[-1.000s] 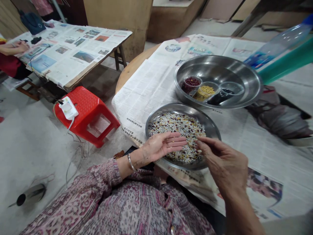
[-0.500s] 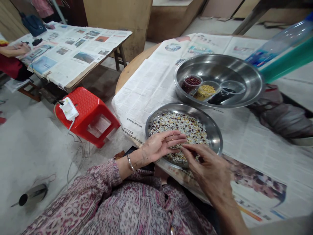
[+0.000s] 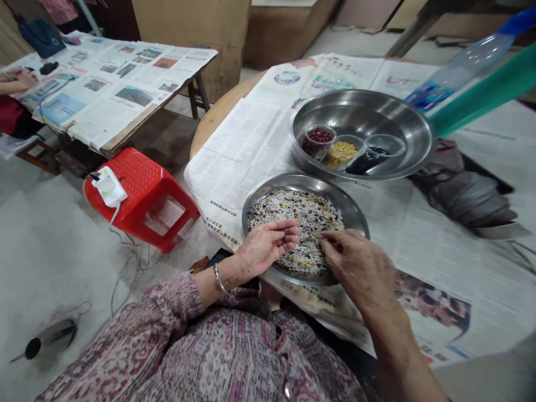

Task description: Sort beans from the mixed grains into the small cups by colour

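Palm up over the near left of a shallow steel basin (image 3: 358, 220), my left hand (image 3: 268, 244) is open, its fingers loosely cupped. Whether any grains lie in the palm cannot be made out now. The basin holds a mix of white grains with yellow, dark red and black beans (image 3: 299, 209). My right hand (image 3: 360, 268) hovers low over the basin's right side, thumb and forefinger pinched at the mix; what is between the fingertips is too small to name. A larger steel basin (image 3: 377, 106) behind holds clear cups of red beans (image 3: 320, 135), yellow beans (image 3: 342, 151) and black beans (image 3: 372, 156).
Newspaper (image 3: 234, 145) covers the round table. A plastic bottle (image 3: 464, 67), a green tube-like object (image 3: 486, 92) and a grey bundle (image 3: 469, 195) lie right. A red stool (image 3: 142, 184) with a power strip (image 3: 109, 187) stands left. Another person's hands (image 3: 19, 79) rest at the far table.
My right hand came in to the left fingers, then drew back right to the mix. My left fingers, flat earlier, are now more curled. The view has shifted slightly.
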`<state>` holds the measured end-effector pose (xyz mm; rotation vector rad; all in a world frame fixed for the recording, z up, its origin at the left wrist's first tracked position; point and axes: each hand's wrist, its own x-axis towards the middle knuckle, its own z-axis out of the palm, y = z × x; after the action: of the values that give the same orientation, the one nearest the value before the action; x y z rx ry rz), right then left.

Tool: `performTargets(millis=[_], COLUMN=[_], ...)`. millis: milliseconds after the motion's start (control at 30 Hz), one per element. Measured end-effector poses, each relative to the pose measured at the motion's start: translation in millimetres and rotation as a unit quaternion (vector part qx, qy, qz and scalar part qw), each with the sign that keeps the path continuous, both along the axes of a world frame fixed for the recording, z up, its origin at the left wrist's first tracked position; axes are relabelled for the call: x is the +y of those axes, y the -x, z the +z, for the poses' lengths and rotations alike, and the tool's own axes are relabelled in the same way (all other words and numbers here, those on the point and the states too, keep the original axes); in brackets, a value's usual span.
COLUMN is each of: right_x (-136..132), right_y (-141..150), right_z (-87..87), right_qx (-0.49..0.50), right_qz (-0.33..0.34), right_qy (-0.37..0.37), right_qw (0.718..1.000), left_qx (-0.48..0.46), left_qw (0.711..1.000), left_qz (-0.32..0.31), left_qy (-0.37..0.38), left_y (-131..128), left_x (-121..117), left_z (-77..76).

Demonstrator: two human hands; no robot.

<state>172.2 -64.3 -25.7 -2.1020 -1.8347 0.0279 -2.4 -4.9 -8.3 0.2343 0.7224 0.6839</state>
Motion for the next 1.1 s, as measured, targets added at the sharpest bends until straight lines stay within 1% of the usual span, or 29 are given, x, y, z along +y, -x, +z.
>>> performTargets(millis=[133, 267, 333, 400, 467, 567, 633, 667, 733, 833, 900, 1033, 1100], right_x=[1, 4, 4, 2, 1, -1, 0, 0, 0, 0, -1, 1, 2], right_y=[1, 2, 2, 4, 6, 11, 11, 10, 5, -2, -2, 5, 8], right_z=[-3.7, -8.2, -7.7, -3.7, 4.1, 17.8, 22.8, 22.9, 18.8, 8.0, 2.2, -4.4, -6.4], right_qx=[-0.014, -0.016, -0.009, 0.004, 0.040, 0.153, 0.216, 0.227, 0.205, 0.122, 0.084, 0.045, 0.037], right_qz=[0.022, 0.016, 0.014, 0.013, 0.005, 0.023, 0.035, 0.027, -0.006, -0.030, -0.015, 0.021, 0.023], right_qy=[-0.001, -0.011, -0.016, -0.025, -0.040, -0.054, -0.055, -0.059, -0.056, -0.003, 0.028, 0.027, 0.025], right_qw=[1.000, 1.000, 1.000, 1.000, 0.998, 0.987, 0.974, 0.972, 0.977, 0.992, 0.996, 0.998, 0.999], left_qx=[-0.006, -0.005, -0.002, 0.005, 0.010, 0.007, -0.003, -0.007, -0.013, -0.011, -0.008, -0.009, -0.010], left_qw=[1.000, 1.000, 1.000, 1.000, 1.000, 0.999, 0.998, 0.998, 0.999, 0.999, 0.999, 0.999, 0.999], left_qz=[-0.006, -0.006, -0.007, -0.009, -0.020, -0.049, -0.059, -0.058, -0.049, -0.040, -0.041, -0.042, -0.043], left_qy=[-0.006, -0.003, 0.002, 0.006, 0.012, 0.020, 0.022, 0.021, 0.017, 0.019, 0.022, 0.026, 0.026], left_y=[0, 0, 0, 0, 0, -1, -2, -2, -1, -1, -1, -1, -1], left_x=[1, 1, 1, 1, 2, 2, 3, 3, 3, 3, 3, 4, 4], left_z=[-1.7, -2.1, -1.0, 0.3, 1.2, 0.9, 0.1, -0.3, -0.3, 1.3, 2.6, 3.8, 3.5])
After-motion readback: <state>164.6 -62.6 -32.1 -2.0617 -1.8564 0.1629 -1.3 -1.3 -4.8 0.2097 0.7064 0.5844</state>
